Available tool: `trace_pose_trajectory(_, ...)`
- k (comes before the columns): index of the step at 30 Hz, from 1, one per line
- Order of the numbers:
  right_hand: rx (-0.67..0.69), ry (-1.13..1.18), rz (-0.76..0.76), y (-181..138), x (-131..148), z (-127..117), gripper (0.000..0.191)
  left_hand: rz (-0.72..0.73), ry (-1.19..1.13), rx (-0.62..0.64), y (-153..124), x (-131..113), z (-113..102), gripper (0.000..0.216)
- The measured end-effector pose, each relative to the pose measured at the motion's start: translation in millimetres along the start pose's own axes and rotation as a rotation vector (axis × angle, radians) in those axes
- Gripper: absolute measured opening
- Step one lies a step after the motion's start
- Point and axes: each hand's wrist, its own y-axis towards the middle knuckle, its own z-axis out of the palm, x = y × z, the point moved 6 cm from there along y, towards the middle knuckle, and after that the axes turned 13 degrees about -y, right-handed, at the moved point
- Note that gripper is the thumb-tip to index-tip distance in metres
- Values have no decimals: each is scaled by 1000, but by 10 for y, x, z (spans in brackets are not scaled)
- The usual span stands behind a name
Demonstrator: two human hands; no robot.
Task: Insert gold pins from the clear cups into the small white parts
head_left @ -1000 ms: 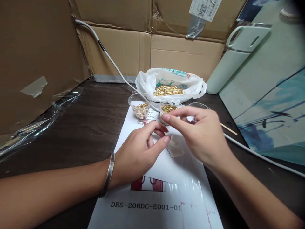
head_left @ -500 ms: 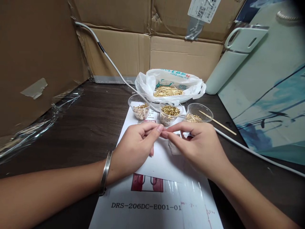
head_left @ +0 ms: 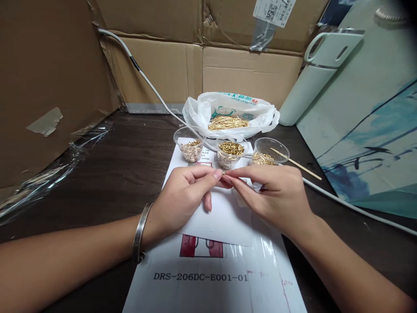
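My left hand [head_left: 187,195] pinches with thumb and forefinger, its fingertips meeting those of my right hand [head_left: 270,189]. Between the fingertips a tiny gold-coloured bit shows, too small to name. Just beyond the hands stand clear plastic cups: the left cup [head_left: 190,150] holds small gold pieces, the middle cup [head_left: 230,152] short gold tube-like pieces, and the right cup [head_left: 269,152] more gold pieces. Behind them a white plastic bag [head_left: 195,115] lies open around long thin gold pins [head_left: 228,123]. Under the hands, white paper [head_left: 211,224] lies on a printed white sheet [head_left: 198,293].
A wooden stick [head_left: 304,168] leans from the right cup onto the dark table [head_left: 140,152]. A white cable [head_left: 156,93] runs behind the cups and off to the right. Cardboard walls [head_left: 250,71] close off the back and left. A pale bottle [head_left: 312,82] leans at the back right.
The view has shifted slightly. My right forefinger has straightened a little, and a tiny gold glint now shows between the fingertips. Both hands remain pinched together.
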Motion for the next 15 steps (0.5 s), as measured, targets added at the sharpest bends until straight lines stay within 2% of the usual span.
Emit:
trace_pose_trajectory(4,20,-17,-107,-22,29,28,12,23,12,-9,5,-26,1,25)
trace_pose_trajectory(7,38,-83,-119,-1,-19,-39,17,34,26,-59,2,-32,-15,23)
trace_pose_trajectory(8,80,-136,-96,14,-58,-61,22,28,29,-83,0,-27,-24,21)
trace_pose_trajectory(12,412,-375,52,21,-254,-70,25,19,41,-99,-3,-9,-15,19)
trace_pose_trajectory(15,537,-431,101,-14,-302,-35,28,32,62,-102,-3,-10,-14,18)
